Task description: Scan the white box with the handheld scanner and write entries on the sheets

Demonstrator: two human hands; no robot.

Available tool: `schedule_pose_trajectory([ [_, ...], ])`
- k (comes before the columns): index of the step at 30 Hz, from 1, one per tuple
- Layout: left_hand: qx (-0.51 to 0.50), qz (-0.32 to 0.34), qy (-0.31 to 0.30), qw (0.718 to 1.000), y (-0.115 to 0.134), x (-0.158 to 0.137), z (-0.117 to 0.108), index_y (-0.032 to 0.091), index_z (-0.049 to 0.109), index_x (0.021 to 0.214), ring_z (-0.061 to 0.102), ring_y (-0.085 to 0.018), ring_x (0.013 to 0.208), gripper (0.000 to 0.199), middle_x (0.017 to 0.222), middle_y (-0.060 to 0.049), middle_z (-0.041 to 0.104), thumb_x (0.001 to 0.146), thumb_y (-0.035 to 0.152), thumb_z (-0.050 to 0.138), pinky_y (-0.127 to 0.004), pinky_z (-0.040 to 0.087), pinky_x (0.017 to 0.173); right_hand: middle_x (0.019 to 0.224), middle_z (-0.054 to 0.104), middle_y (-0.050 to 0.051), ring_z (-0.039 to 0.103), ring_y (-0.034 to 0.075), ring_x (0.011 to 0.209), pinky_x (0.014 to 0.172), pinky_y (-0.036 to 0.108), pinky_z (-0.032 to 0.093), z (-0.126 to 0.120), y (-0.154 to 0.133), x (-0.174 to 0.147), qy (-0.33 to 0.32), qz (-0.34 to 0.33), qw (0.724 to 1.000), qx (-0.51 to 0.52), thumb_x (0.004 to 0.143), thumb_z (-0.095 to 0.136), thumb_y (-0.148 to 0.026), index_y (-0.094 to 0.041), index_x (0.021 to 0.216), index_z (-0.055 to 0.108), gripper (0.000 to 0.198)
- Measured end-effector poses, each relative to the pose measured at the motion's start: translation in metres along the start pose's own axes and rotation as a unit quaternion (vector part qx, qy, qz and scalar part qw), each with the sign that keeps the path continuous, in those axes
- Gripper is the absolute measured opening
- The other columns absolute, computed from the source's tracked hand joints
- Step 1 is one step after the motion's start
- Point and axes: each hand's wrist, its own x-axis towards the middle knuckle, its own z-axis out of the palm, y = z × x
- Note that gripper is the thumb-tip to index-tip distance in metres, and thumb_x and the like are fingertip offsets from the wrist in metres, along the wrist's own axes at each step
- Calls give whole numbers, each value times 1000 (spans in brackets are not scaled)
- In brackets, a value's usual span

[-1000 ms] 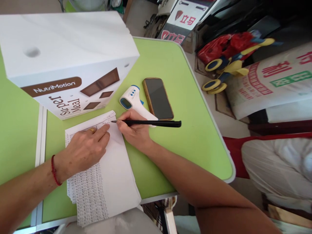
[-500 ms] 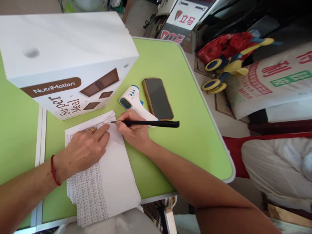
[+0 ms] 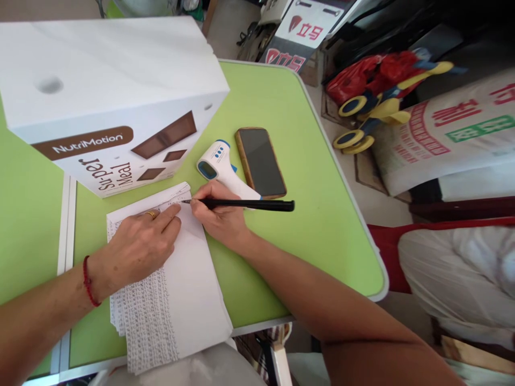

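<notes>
A black pen (image 3: 257, 204) is gripped in my right hand (image 3: 220, 214), its tip on the upper part of a stack of white paper (image 3: 193, 284). Rows of small handwriting cover the paper's left side; the right side is blank. My left hand (image 3: 142, 244) lies on the paper with fingers stretched out, a ring on one finger and a red cord at the wrist. Its index fingertip is close to the pen tip. Just beyond my right hand lies a white and blue infrared thermometer (image 3: 220, 166), partly hidden by that hand.
A large white NutriMotion box (image 3: 120, 80) stands at the table's back left. A smartphone (image 3: 261, 161) lies beside the thermometer on the green table (image 3: 322, 230). Past the table's right edge are a yellow and blue wheeled toy (image 3: 370, 118) and a printed sack (image 3: 446, 134).
The pen's back end has shifted very slightly left. Both hands and the paper stay practically in the same place.
</notes>
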Motion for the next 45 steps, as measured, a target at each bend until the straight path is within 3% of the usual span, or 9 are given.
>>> schedule_pose_trajectory([
  [12,5,0,-3,1000,0,2,-1,13,61,82,61,-17,63,20,114,-9,65,77,3,45,-30,49,49,57,47,-5,42,10,53,49,25,36,0,-1,0,1,29,1000,3,70,54,-12,-22,61,47,16],
  [18,3,-1,-6,1000,0,2,-1,13,62,84,62,-19,62,20,115,-6,66,76,4,47,-32,48,44,55,48,-5,42,10,50,47,25,36,-1,-1,1,54,44,997,20,68,53,-12,-22,61,49,13],
  [28,-1,0,-17,1000,-1,3,-1,14,60,83,62,-18,64,16,120,-6,63,75,5,48,-31,47,45,56,47,-5,42,9,53,49,24,36,-2,0,1,19,43,999,11,68,53,-13,-21,60,47,13],
  [45,2,-1,-19,1000,-1,2,-1,14,60,84,62,-19,66,20,120,-7,63,76,4,45,-32,49,47,55,43,-6,39,8,52,48,23,34,-1,-2,2,19,34,999,-6,67,52,-11,-21,59,43,16],
])
